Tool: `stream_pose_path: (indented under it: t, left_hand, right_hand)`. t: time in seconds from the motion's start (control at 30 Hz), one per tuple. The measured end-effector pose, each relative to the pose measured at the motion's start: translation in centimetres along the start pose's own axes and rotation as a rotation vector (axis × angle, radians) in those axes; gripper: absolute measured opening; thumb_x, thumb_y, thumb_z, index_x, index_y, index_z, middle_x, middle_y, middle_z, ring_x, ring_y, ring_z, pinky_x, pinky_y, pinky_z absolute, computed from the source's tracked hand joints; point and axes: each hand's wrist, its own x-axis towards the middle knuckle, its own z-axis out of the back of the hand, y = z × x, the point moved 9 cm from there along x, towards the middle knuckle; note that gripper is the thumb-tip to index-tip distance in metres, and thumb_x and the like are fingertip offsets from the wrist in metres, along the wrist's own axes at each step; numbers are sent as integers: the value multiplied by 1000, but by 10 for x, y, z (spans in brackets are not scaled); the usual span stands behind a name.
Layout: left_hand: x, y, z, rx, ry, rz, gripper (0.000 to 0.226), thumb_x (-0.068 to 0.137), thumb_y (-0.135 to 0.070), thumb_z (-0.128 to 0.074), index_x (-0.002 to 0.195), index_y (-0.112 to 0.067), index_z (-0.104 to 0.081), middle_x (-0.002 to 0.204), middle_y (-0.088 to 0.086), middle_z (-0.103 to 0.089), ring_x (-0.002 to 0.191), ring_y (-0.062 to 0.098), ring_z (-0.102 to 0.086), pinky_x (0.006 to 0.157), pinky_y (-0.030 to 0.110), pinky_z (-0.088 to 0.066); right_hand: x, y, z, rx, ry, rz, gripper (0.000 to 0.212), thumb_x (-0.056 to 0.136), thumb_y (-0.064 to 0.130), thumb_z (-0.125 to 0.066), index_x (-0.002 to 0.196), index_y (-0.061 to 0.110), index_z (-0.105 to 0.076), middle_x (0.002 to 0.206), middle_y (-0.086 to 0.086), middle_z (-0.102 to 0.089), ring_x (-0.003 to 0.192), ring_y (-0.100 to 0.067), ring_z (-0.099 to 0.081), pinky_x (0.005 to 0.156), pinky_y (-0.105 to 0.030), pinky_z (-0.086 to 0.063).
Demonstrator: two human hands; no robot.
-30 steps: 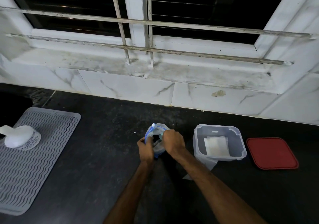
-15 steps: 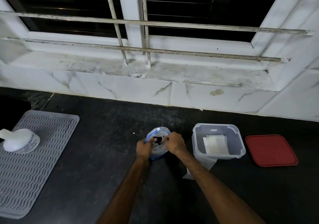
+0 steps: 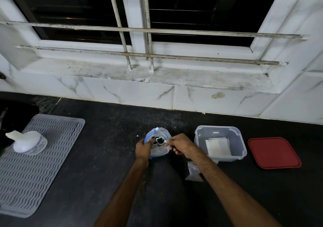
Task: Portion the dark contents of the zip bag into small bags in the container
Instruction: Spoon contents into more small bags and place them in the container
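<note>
Two hands work at the zip bag, upright on the dark surface left of the container: left hand grips its rim, right hand pinches a small scoop of dark contents at its mouth. One small bag lies flat in the container, apparently unfilled; portioning seems barely begun, nearly all remains.

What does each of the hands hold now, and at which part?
The left hand grips the zip bag at the left edge of its open mouth. The right hand pinches a small scoop by its handle, its bowl in the bag's mouth.
</note>
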Motion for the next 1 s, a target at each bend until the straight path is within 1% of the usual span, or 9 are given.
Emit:
stream_pose_path:
  t: [0.13,0.23,0.3,0.4,0.53,0.7,0.8,0.9,1.0]
  left_hand:
    - [-26,-10,9,-49,13,-55,65,73,-29,-78,127,-4,-51,120,15,-62,107,28,-63,92,44,-53]
    - [-82,-47,42,229,-293,-475,67,82,-24,-72,138,-4,-42,140,13,-44,129,23,-44,108,31,-34]
    - [-127,-65,35,330,-317,-741,53,85,-29,-66,132,-10,-47,135,6,-48,124,16,-45,105,28,-36]
    - [-148,-30,-20,395,9,-589,38,87,-47,-66,118,-31,-52,123,-9,-56,110,6,-56,93,27,-47]
    - [-152,37,-82,570,263,-407,59,71,-61,-70,119,-28,-56,119,-8,-54,109,8,-55,93,29,-48]
    - [-156,65,-107,513,232,-335,31,80,-30,-75,108,-22,-64,110,-2,-59,101,16,-61,84,28,-49]
    - [-162,65,-109,494,205,-341,33,79,-23,-77,109,-21,-64,109,-5,-58,100,12,-59,89,28,-50]
    - [-168,65,-108,463,195,-371,33,79,-20,-77,108,-23,-63,109,-7,-59,100,10,-59,91,31,-51]
    - [-170,67,-108,429,167,-384,34,77,-17,-77,108,-21,-64,109,-4,-61,99,10,-60,92,34,-53]
  right_hand:
    - [-22,8,12,7,47,43,23,97,17,-55,93,4,-73,58,1,-52,43,-5,-38,40,-14,-32]
    - [-42,8,30,16,44,69,23,97,21,-56,91,8,-74,58,3,-52,42,-4,-38,40,-15,-33]
    - [-54,2,46,20,27,84,23,97,22,-57,94,8,-75,57,4,-52,44,-5,-38,41,-15,-33]
    - [-73,-17,69,4,18,111,24,97,21,-57,96,4,-73,57,1,-52,44,-6,-38,40,-16,-32]
    - [-85,-50,94,-89,-17,125,23,95,19,-59,91,2,-74,58,-2,-57,44,-7,-41,41,-18,-34]
    - [-93,-72,112,-298,-107,183,24,94,16,-60,80,4,-75,50,2,-59,38,-5,-44,38,-18,-37]
    - [-93,-73,115,-436,-162,233,24,92,22,-62,80,6,-76,53,1,-60,40,-6,-49,44,-19,-42]
    - [-95,-69,113,-612,-204,294,24,89,26,-62,75,11,-75,66,-4,-68,60,-16,-63,64,-31,-52]
    - [-100,-66,102,-776,-228,365,22,89,29,-61,85,12,-76,85,-7,-73,79,-22,-67,74,-34,-53]
